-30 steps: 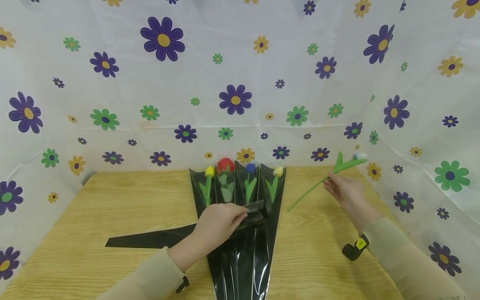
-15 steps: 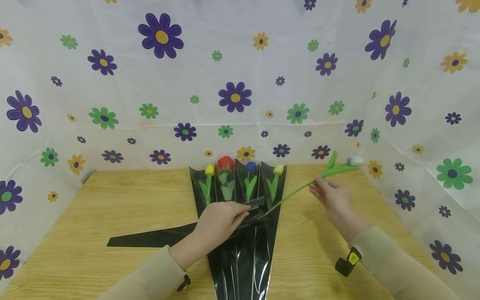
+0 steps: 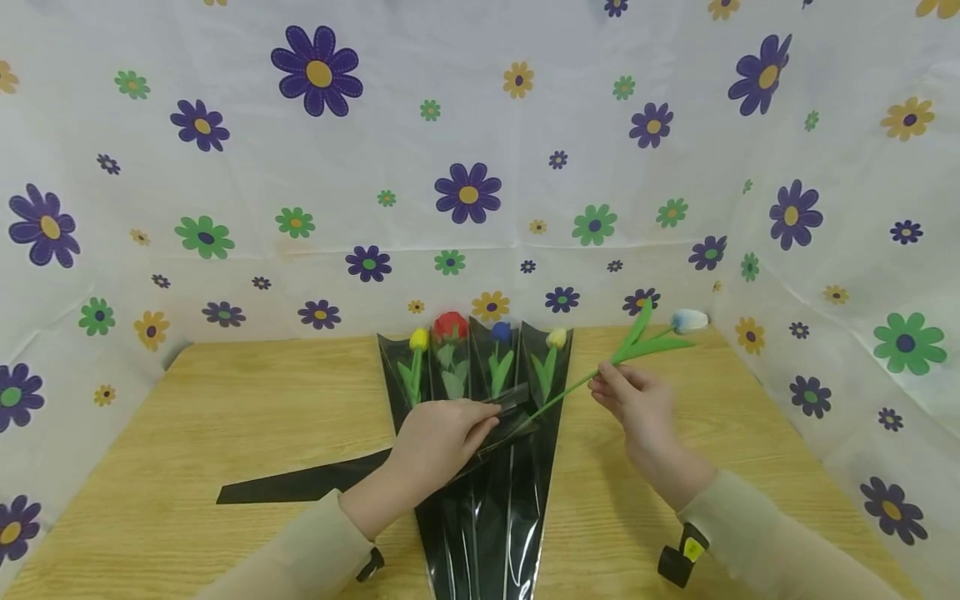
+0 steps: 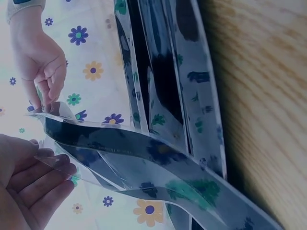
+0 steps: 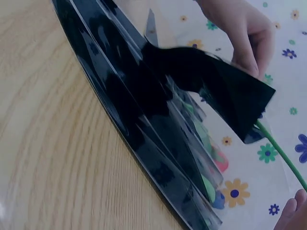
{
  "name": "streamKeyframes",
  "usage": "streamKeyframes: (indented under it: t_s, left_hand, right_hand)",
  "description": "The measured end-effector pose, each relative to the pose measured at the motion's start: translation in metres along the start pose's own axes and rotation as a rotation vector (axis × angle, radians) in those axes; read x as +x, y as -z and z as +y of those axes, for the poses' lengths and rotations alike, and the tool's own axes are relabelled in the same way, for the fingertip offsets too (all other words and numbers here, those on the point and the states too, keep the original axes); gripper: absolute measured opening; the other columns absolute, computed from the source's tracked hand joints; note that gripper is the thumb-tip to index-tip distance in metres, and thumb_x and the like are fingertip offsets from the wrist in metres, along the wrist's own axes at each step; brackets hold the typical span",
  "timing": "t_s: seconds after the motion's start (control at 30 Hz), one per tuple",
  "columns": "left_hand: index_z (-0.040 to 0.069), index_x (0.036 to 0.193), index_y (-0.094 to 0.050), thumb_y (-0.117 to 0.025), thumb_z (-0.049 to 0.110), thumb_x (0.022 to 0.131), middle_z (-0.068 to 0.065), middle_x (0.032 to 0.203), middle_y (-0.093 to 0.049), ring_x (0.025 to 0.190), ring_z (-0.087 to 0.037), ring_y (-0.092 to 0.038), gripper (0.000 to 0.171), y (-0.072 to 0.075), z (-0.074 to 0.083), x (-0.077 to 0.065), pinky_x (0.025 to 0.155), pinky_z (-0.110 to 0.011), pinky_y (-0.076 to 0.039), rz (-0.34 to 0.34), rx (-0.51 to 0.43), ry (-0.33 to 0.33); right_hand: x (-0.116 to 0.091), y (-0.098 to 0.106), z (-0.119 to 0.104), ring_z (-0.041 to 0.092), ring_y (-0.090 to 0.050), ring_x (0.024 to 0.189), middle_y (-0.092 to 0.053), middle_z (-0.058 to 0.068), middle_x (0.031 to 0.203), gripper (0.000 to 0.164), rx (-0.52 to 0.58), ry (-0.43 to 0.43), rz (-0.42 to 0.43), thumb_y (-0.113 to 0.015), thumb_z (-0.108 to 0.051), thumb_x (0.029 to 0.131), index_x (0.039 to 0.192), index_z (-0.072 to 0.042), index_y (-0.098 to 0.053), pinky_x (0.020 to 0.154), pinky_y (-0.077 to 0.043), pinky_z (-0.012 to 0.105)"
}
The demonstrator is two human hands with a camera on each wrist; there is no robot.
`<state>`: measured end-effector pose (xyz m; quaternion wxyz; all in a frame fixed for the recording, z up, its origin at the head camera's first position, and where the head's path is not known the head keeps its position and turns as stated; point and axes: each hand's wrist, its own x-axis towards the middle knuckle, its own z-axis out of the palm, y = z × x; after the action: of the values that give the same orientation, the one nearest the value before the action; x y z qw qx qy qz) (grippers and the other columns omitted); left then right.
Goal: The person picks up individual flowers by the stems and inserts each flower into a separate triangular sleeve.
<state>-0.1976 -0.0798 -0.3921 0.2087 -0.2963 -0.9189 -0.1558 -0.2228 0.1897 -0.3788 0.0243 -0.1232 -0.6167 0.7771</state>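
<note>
My left hand [image 3: 435, 446] pinches the open mouth of a black flower sleeve [image 3: 300, 483] with a clear front. This sleeve lies slantwise over several filled ones, its narrow end pointing left. In the left wrist view its clear front [image 4: 158, 153] bulges away from the black back. My right hand [image 3: 641, 412] pinches an artificial tulip [image 3: 690, 321], white and pale blue, by its green stem [image 5: 283, 153] just below the leaves. The stem's lower end is inside the sleeve's mouth; its tip is hidden in the right wrist view. The bloom points up and to the right.
Under the held sleeve lie filled black sleeves [image 3: 525, 508] side by side, with a yellow tulip [image 3: 419, 339], a red rose [image 3: 451, 326], a blue flower [image 3: 501, 333] and a cream tulip [image 3: 557, 338]. A flower-print cloth [image 3: 337, 167] stands behind the wooden table [image 3: 247, 392].
My right hand has moved left and slightly down with the tulip, and the stem's end has come from beside the sleeves into the held sleeve's mouth. My left hand has barely moved.
</note>
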Motion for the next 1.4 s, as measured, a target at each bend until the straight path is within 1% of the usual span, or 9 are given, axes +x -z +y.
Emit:
streamKeyframes:
  t_s: [0.17, 0.3, 0.43, 0.57, 0.7, 0.83, 0.9, 1.07, 1.4]
  left_hand:
    - [0.019, 0.114, -0.085, -0.078, 0.027, 0.098, 0.003, 0.104, -0.084, 0.086, -0.013, -0.081, 0.018, 0.001, 0.001, 0.001, 0.071, -0.03, -0.065, 0.014, -0.001, 0.01]
    - [0.018, 0.112, -0.085, -0.079, 0.026, 0.098, 0.002, 0.102, -0.084, 0.084, -0.012, -0.081, 0.018, 0.002, 0.002, 0.001, 0.07, -0.03, -0.065, 0.031, -0.009, 0.008]
    - [0.017, 0.11, -0.086, -0.08, 0.025, 0.097, 0.002, 0.099, -0.085, 0.081, -0.012, -0.081, 0.017, 0.001, 0.003, 0.001, 0.069, -0.03, -0.065, 0.05, -0.016, 0.002]
    - [0.017, 0.109, -0.086, -0.081, 0.026, 0.096, 0.002, 0.097, -0.085, 0.078, -0.011, -0.08, 0.016, 0.0, 0.003, 0.002, 0.066, -0.029, -0.064, 0.064, -0.012, -0.003]
    - [0.018, 0.108, -0.086, -0.082, 0.026, 0.096, 0.001, 0.096, -0.085, 0.076, -0.01, -0.079, 0.016, 0.0, 0.003, 0.003, 0.064, -0.028, -0.063, 0.075, -0.012, -0.013]
    - [0.017, 0.109, -0.086, -0.083, 0.026, 0.095, 0.002, 0.096, -0.084, 0.075, -0.009, -0.079, 0.016, 0.001, 0.005, 0.004, 0.063, -0.026, -0.062, 0.086, -0.014, -0.022]
    - [0.017, 0.108, -0.086, -0.083, 0.025, 0.095, 0.002, 0.095, -0.084, 0.075, -0.009, -0.079, 0.016, 0.002, 0.005, 0.004, 0.063, -0.026, -0.062, 0.094, -0.013, -0.028]
    - [0.016, 0.107, -0.086, -0.082, 0.023, 0.095, 0.001, 0.093, -0.084, 0.073, -0.009, -0.078, 0.014, 0.003, 0.006, 0.006, 0.061, -0.026, -0.061, 0.119, -0.017, -0.047]
    - [0.015, 0.107, -0.086, -0.082, 0.021, 0.095, 0.001, 0.092, -0.084, 0.068, -0.008, -0.076, 0.014, 0.004, 0.008, 0.005, 0.057, -0.021, -0.057, 0.115, -0.025, -0.062]
  right_hand:
    - [-0.009, -0.01, 0.003, 0.004, -0.075, 0.076, -0.075, -0.007, 0.08, 0.02, -0.034, 0.017, -0.035, -0.067, -0.008, 0.105, 0.113, 0.01, -0.068, 0.082, -0.064, 0.021]
    - [-0.016, -0.017, 0.005, 0.006, -0.075, 0.077, -0.075, -0.006, 0.08, 0.026, -0.111, 0.053, -0.092, -0.068, -0.008, 0.104, 0.115, 0.016, -0.068, 0.082, -0.064, 0.023]
    - [-0.019, -0.021, 0.007, 0.007, -0.075, 0.077, -0.075, -0.005, 0.08, 0.028, -0.186, 0.067, -0.129, -0.07, -0.011, 0.104, 0.113, 0.016, -0.069, 0.084, -0.064, 0.023]
    - [-0.019, -0.023, 0.009, 0.008, -0.076, 0.077, -0.076, -0.007, 0.079, 0.025, -0.222, 0.084, -0.121, -0.072, -0.013, 0.103, 0.109, 0.012, -0.072, 0.086, -0.063, 0.022]
    - [-0.019, -0.024, 0.011, 0.009, -0.078, 0.078, -0.076, -0.009, 0.078, 0.018, -0.242, 0.099, -0.096, -0.073, -0.014, 0.102, 0.103, 0.004, -0.075, 0.099, -0.061, 0.032]
    - [-0.021, -0.027, 0.016, 0.007, -0.077, 0.075, -0.076, -0.009, 0.078, 0.016, -0.267, 0.119, -0.107, -0.075, -0.012, 0.1, 0.103, 0.004, -0.077, 0.11, -0.056, 0.044]
    - [-0.023, -0.028, 0.02, 0.007, -0.076, 0.074, -0.077, -0.009, 0.079, 0.018, -0.292, 0.133, -0.124, -0.076, -0.011, 0.099, 0.105, 0.006, -0.077, 0.105, -0.058, 0.04]
    - [-0.028, -0.032, 0.025, 0.006, -0.072, 0.072, -0.078, -0.005, 0.083, 0.021, -0.335, 0.157, -0.186, -0.077, -0.008, 0.097, 0.108, 0.01, -0.075, 0.081, -0.063, 0.024]
    - [-0.03, -0.033, 0.025, 0.009, -0.068, 0.075, -0.074, -0.001, 0.082, 0.022, -0.444, 0.14, -0.309, -0.075, -0.009, 0.099, 0.109, 0.009, -0.074, 0.075, -0.061, 0.023]
